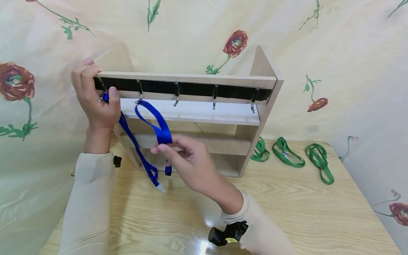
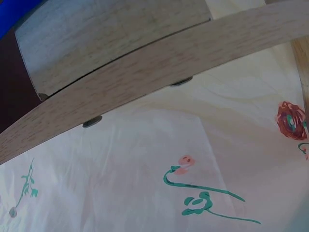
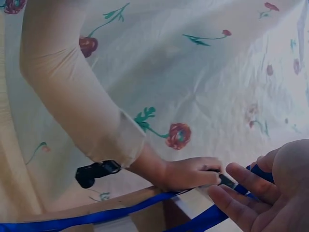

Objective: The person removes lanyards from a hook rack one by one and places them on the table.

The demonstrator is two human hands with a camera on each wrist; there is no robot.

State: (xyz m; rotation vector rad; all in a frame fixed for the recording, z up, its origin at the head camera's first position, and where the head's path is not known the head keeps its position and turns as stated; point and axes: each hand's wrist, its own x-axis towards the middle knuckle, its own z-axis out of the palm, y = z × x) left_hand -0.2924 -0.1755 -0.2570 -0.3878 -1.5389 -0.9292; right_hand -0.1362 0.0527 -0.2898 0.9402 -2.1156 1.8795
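My left hand (image 1: 91, 95) grips the upper left corner of a pale wooden shelf unit (image 1: 191, 77), its thumb in front near the first metal hook (image 1: 102, 84). A blue lanyard (image 1: 132, 140) hangs from that corner, with a pale plastic clip (image 1: 160, 188) at its lower end. Between thumb and fingers, my right hand (image 1: 191, 163) pinches a second blue lanyard (image 1: 163, 131). Its loop stands up and overlaps the tip of the second hook (image 1: 140, 92) in the head view. The left wrist view shows the shelf's side panel (image 2: 145, 75) but no hand.
Several more hooks, such as the middle one (image 1: 176, 94), line the black strip (image 1: 196, 90) to the right. Green lanyards (image 1: 319, 161) lie coiled on the wooden table (image 1: 287, 205), right of the shelf. A flower-patterned sheet (image 1: 185, 39) covers the wall behind.
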